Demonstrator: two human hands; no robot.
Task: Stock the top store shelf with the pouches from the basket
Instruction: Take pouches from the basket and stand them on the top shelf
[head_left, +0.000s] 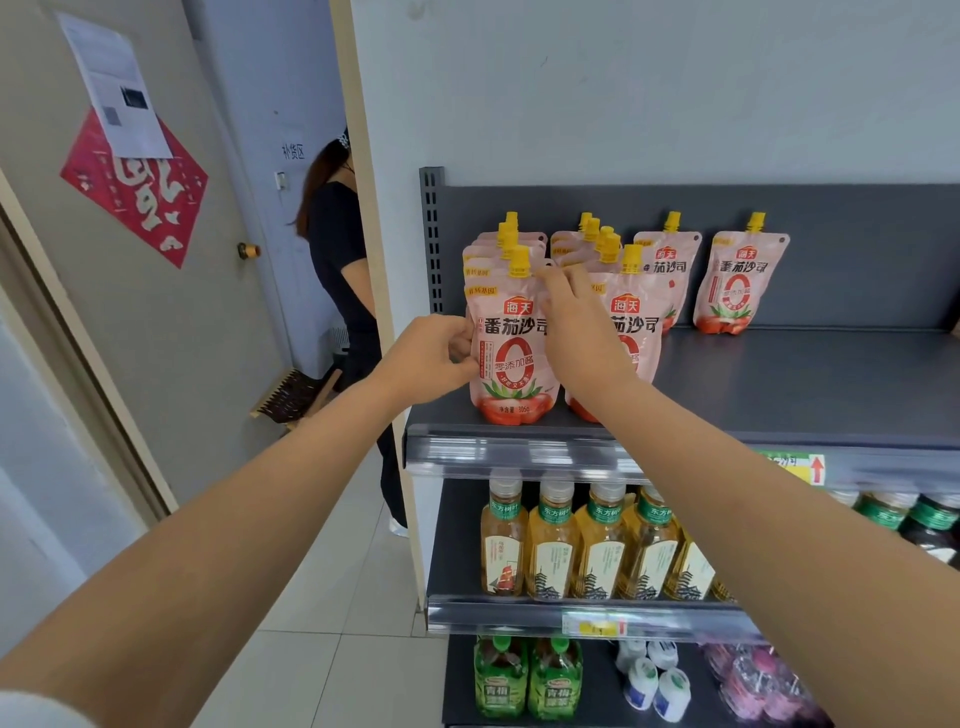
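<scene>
Pink spouted pouches with yellow caps stand in rows on the dark grey top shelf (779, 384). The front pouch (511, 358) of the leftmost row stands upright near the shelf's front edge. My left hand (431, 358) pinches its left edge with curled fingers. My right hand (576, 312) holds its upper right edge just beside the cap. A second row (631, 312) stands right behind my right hand. Two single pouches (670, 270) (737, 280) stand farther right against the back panel. The basket is out of view.
Tea bottles (576, 540) fill the shelf below, with green bottles (524, 680) and small white bottles under that. The top shelf's right half is bare. A person in black (343, 270) stands in the doorway at left, beside a grey door (156, 260).
</scene>
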